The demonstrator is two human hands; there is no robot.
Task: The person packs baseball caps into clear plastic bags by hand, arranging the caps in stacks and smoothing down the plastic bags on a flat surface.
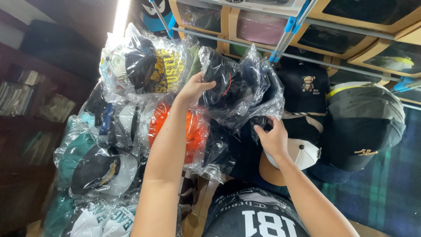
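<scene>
Here the left hand [193,87] grips the top edge of a clear plastic bag [258,92] holding a dark cap [221,81], lifted above the pile. The right hand [272,138] pinches the bag's lower corner. Just left lies an orange cap [160,123] in plastic; to the right, a black cap with a bear patch [307,85].

Clear plastic bag [245,87]: thin film, glossy, heavily crinkled, strong glare on the folds. Dark cap [219,83] inside it: matt cloth. Orange cap [160,125]: cloth, sheen from its own wrapper only. Grey cap [364,109]: smooth matt fabric (embroidered mark on the dark brim below). Shelf frames [228,19]: light wood, satin. Rails [324,61]: grey metal, blue plastic clips [287,26]. Floor covering [390,188]: soft plaid cloth.
</scene>
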